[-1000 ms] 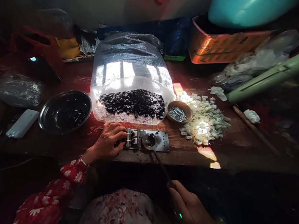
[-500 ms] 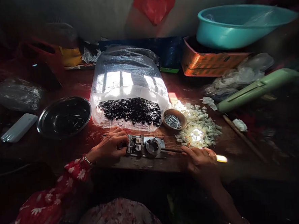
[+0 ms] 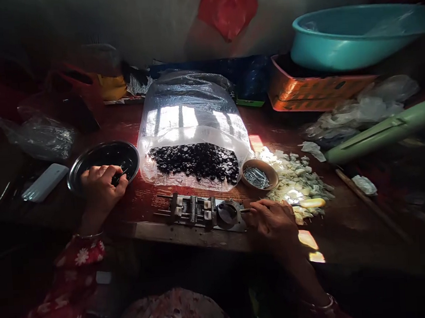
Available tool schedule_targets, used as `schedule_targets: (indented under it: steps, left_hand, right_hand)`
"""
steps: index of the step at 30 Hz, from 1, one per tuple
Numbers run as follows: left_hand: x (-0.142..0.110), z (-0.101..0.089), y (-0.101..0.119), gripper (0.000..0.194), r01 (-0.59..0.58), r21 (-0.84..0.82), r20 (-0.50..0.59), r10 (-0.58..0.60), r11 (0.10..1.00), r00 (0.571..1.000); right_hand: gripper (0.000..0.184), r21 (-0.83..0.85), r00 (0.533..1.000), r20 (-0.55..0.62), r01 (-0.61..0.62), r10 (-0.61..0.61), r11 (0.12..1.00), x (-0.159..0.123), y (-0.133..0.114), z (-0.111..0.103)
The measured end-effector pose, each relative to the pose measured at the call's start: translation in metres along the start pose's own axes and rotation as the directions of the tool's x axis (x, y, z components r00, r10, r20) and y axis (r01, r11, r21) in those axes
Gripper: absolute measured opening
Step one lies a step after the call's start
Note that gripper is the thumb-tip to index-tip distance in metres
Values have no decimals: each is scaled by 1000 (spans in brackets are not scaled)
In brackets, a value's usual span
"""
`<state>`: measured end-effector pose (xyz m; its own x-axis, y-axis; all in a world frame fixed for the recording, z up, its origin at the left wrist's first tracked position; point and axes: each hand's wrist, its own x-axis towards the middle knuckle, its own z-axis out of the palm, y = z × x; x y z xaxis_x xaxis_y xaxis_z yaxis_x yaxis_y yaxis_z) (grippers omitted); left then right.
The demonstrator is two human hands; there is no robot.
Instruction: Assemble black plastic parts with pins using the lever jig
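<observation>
metal jig (image 3: 197, 210) lies at the edge of the wooden table (image 3: 141, 229), my right hand (image 3: 272, 225) closed round its handle (image 3: 249, 210). my left hand (image 3: 99, 187) is at the steel bowl (image 3: 130, 157), fingers pinched, maybe on a small pin (image 3: 121, 174); too shadowed to be sure.

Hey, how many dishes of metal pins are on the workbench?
2. A steel dish sits left of the clear plastic bag, with the left hand over it; a small brown bowl sits right of the bag. Others may be hidden in the dim clutter.
</observation>
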<state>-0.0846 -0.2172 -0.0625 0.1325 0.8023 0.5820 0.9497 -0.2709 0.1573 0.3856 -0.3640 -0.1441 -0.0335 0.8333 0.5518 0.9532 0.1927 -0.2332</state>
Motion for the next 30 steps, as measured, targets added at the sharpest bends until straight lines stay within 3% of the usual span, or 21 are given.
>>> schedule_targets:
  steps: [3, 5, 8, 12, 17, 20, 22, 26, 30]
  left_hand:
    - [-5, 1, -19, 18, 30, 110, 76, -38, 994, 996]
    - [-8, 4, -15, 22, 60, 112, 30, -64, 992, 998]
    - [-7, 12, 9, 24, 53, 64, -43, -50, 997, 998]
    - [6, 37, 55, 16, -117, -105, 71, 124, 988, 990]
    - [36, 86, 109, 19, -216, -231, 287, 278, 949, 917]
    - [50, 111, 128, 22, -209, -247, 380, 293, 946, 877]
    - [55, 122, 133, 18, -208, -264, 388, 301, 942, 871]
    - [54, 129, 131, 15, -198, -298, 356, 301, 934, 885]
    - [43, 119, 120, 15, -164, -356, 311, 282, 920, 908]
  right_hand:
    - [22, 59, 999, -35, -11, 13, 998, 7, -3, -1]
    - [21, 103, 999, -38, -32, 36, 994, 14, -10, -2]
    - [17, 213, 998, -4, -58, 60, 975, 30, -26, 0]
    - [15, 367, 991, 131, -85, 40, 926, 68, -52, 16]
    - [12, 171, 912, 409, -115, 35, 979, 124, -85, 50]
    - [10, -32, 852, 519, -55, 63, 998, 147, -100, 66]
    - [9, -102, 838, 541, -20, 72, 995, 154, -105, 73]
    - [11, -111, 851, 524, 15, 46, 994, 155, -102, 79]
    - [13, -34, 851, 518, -80, 86, 996, 150, -93, 76]
